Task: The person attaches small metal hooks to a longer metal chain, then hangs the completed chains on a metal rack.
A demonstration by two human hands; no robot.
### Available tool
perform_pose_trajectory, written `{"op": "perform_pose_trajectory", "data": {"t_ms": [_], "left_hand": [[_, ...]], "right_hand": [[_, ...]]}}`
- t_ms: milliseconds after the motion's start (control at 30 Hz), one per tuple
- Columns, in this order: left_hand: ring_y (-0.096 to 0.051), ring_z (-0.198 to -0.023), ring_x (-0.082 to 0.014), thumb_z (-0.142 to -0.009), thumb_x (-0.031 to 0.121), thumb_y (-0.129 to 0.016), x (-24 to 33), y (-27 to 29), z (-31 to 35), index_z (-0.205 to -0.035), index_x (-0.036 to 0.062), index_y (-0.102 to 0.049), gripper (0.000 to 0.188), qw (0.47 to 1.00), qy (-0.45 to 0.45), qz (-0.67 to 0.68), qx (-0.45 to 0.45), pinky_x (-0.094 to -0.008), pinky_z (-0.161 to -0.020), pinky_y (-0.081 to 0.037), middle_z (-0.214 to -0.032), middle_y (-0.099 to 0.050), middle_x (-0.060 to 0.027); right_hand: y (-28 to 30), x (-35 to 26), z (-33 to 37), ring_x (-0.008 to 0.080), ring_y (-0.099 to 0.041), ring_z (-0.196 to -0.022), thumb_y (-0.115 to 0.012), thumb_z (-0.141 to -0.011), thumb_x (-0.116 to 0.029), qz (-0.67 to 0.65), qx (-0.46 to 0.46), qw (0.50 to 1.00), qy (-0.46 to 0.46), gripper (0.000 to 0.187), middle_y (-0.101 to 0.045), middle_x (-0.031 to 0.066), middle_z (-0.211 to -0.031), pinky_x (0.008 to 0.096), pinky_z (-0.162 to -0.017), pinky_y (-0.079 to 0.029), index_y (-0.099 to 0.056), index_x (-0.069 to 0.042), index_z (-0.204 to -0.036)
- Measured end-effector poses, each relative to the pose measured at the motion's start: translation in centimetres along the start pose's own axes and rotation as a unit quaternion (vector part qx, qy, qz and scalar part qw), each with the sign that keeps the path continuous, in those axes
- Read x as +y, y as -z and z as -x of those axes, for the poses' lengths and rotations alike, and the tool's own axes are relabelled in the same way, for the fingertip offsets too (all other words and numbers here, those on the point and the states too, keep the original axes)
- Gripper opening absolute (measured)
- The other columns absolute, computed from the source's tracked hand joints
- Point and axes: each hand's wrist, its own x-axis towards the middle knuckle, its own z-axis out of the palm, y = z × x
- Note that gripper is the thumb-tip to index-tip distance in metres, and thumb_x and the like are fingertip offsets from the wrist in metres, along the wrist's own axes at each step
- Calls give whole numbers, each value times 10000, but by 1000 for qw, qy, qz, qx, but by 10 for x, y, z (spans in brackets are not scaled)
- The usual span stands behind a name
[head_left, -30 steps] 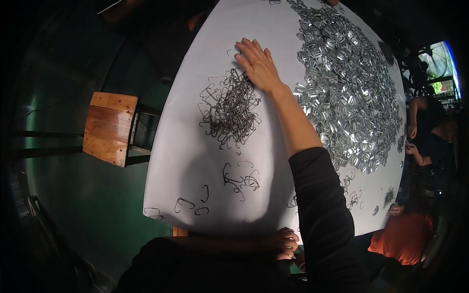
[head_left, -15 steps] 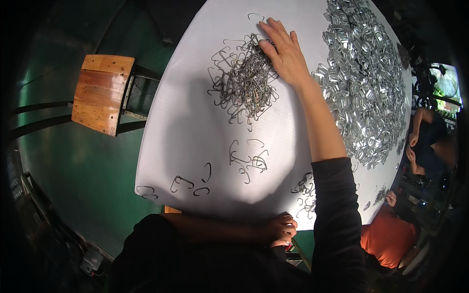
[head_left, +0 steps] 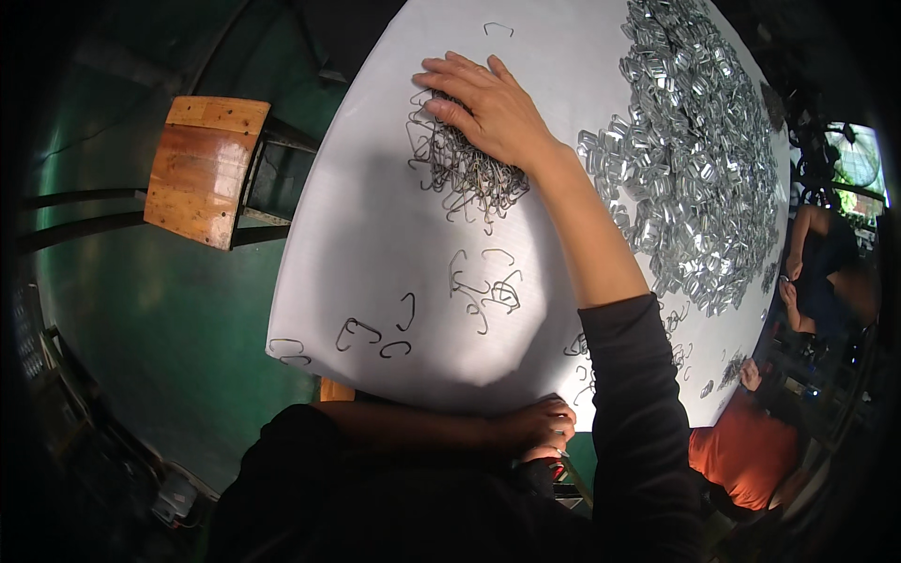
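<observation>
My right hand lies open over the far side of a tangled pile of bent wire hooks on the white table. Its fingers are stretched out and point left, covering part of the pile. Close to the table's near edge, my left hand is curled closed in shadow. Whatever its fingers hold, if anything, is hidden. Between the two hands, a few loose wire hooks are scattered on the tabletop. One single hook sits beyond my right hand.
A big heap of shiny metal buckles covers the table's right side. To the left stands a wooden-topped stool on the green floor. A person in an orange top and another in dark clothes are at the right.
My right hand has swept left across the top of the hook pile, and the pile's far part is now covered. My left hand remains curled at the near edge.
</observation>
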Motion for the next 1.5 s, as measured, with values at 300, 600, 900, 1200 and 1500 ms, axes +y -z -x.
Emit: {"op": "perform_pose_trajectory", "data": {"t_ms": [300,600,900,1200,1500], "left_hand": [[-482,-1015,-228,-740,130,-638,-2,-8,2,-800,85,-623,77,1000,12,7,24,-391,-894,-378,-907,-536,-25],[-490,-1004,-218,-750,130,-633,-4,-2,2,-834,84,-629,96,1000,-4,-14,26,-392,-918,-376,-894,-543,-20],[-494,-1014,-229,-752,115,-644,0,-1,-1,-825,68,-622,89,1000,-1,-11,22,-399,-902,-399,-896,-526,-27],[-498,-995,-239,-737,84,-657,6,3,-1,-810,54,-607,93,1000,5,0,20,-412,-900,-407,-908,-524,-39],[-521,-986,-245,-701,102,-702,1,2,-3,-786,93,-600,133,999,-18,-19,19,-372,-859,-426,-890,-562,-41]], "right_hand": [[24,-1,27,345,-325,-1302,-564,-805,-561,-151,54,970,-184,585,-388,160,-1374,500,-1075,-238,-528,-188,-1255],[-8,-57,17,377,-192,-1347,-641,-664,-645,160,-31,984,-71,716,-355,163,-1381,746,-964,-76,-529,-250,-1251],[5,-46,43,416,-189,-1334,-695,-670,-564,26,-25,982,-185,678,-333,160,-1379,719,-977,-100,-529,-244,-1243],[-11,-33,51,277,-454,-1095,-706,-735,-305,35,95,992,-72,350,-509,53,-1116,510,-961,-323,-600,-189,-1048],[0,-26,44,184,-510,-870,-685,-702,-136,78,79,993,-48,204,-519,1,-896,300,-493,-504,-610,-149,-891]]}}
